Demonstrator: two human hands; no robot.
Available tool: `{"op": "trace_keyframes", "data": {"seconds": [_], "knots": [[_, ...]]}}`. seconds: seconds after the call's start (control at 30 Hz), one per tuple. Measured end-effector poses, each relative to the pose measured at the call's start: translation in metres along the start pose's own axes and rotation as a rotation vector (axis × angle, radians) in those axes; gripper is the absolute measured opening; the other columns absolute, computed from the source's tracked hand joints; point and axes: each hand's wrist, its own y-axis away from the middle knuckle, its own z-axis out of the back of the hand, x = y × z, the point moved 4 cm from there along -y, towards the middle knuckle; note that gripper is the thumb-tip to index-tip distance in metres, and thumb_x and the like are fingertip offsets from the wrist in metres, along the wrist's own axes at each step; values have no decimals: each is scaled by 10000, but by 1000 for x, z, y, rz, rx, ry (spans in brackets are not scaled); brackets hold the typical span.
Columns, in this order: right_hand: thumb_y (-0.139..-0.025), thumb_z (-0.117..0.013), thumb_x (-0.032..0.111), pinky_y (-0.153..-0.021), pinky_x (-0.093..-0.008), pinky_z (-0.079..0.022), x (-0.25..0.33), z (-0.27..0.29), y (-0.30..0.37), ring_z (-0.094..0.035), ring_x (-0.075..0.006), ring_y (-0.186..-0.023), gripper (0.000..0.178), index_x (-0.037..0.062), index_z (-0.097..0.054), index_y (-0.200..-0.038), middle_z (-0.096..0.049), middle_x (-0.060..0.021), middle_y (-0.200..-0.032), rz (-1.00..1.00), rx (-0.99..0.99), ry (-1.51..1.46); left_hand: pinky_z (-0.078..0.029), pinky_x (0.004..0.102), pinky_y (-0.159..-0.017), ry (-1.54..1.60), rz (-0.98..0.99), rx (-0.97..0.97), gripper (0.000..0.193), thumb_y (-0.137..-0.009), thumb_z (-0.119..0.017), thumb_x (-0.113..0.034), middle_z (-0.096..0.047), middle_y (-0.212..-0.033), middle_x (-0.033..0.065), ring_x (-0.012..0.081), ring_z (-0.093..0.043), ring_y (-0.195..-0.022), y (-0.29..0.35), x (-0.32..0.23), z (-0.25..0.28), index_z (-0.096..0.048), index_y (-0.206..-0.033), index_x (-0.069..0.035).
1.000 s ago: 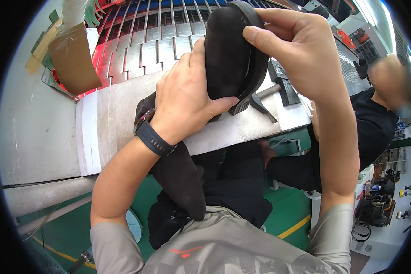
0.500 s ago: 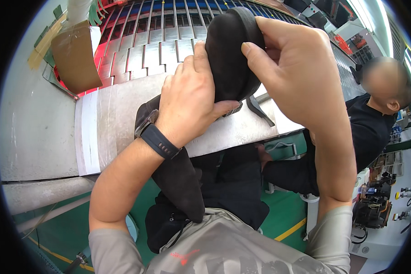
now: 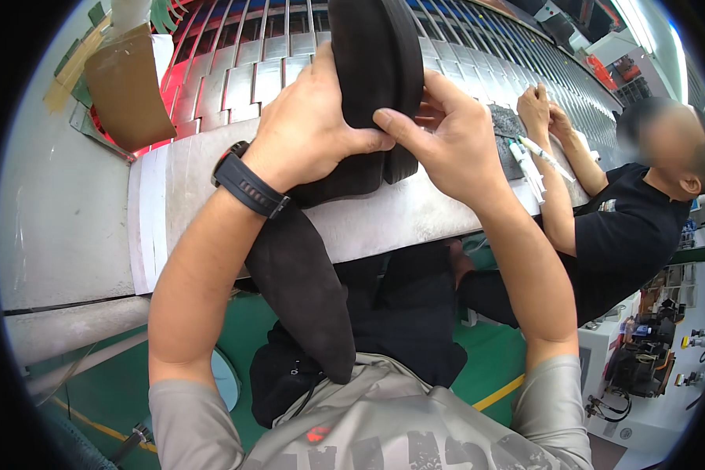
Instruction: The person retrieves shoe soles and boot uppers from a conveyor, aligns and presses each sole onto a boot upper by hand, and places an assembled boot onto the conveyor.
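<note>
A tall black boot (image 3: 364, 70), suede-like, is held up over the near edge of the bench with its toe pointing away. Its long soft shaft (image 3: 305, 298) hangs down past my left wrist to my lap. My left hand (image 3: 309, 129) grips the boot's left side, thumb laid across towards the sole. On the other side, my right hand (image 3: 454, 137) pinches the sole's edge (image 3: 406, 55) near the middle of the foot, its thumb close to my left thumb. Parts of the boot are hidden behind my hands.
Beyond a pale bench ledge (image 3: 188, 168) lies a slatted metal conveyor (image 3: 282, 63), lit red at left. A brown cardboard flap (image 3: 129, 90) hangs at far left. On my right a co-worker in black (image 3: 627, 211) works close by, near white syringe-like tubes (image 3: 533, 168).
The boot has shifted away and slightly left. My right hand has slid from the toe nearer along the sole. The co-worker's hands and the white tubes have come into view.
</note>
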Motion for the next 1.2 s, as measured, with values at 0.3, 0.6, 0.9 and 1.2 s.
{"op": "trace_keyframes", "data": {"seconds": [0.3,0.6,0.9,1.2], "knots": [[-942,-791,165,-719,-358,-601,-11,-8,-7,-795,-258,-786,320,-36,-747,-1187,-798,-177,-864,64,-42,-33,-560,443,-1018,112,-21,28,1013,-699,-993,-324,-725,-1264,253,410,-714,-1182,-5,12,3,-476,-1489,42],[-895,-789,182,-639,-402,-552,-6,-12,-6,-727,-336,-659,262,-53,-748,-1002,-711,-198,-721,48,-70,127,-497,391,-1119,181,46,122,1048,-771,-974,-307,-669,-1410,217,304,-649,-1317,-6,10,6,-401,-1569,60],[-893,-785,178,-613,-447,-528,4,-15,-10,-677,-393,-622,286,-56,-634,-831,-641,-202,-650,1,-31,305,-496,389,-1117,129,45,142,1040,-775,-972,-315,-664,-1418,224,311,-648,-1318,-9,18,8,-407,-1560,68],[-962,-758,260,-585,-470,-516,38,-6,-10,-673,-425,-609,369,-69,-638,-846,-635,-223,-627,309,116,619,-478,408,-1142,260,-22,158,1093,-764,-983,-335,-639,-1449,236,327,-631,-1344,0,21,16,-387,-1585,70]]}}
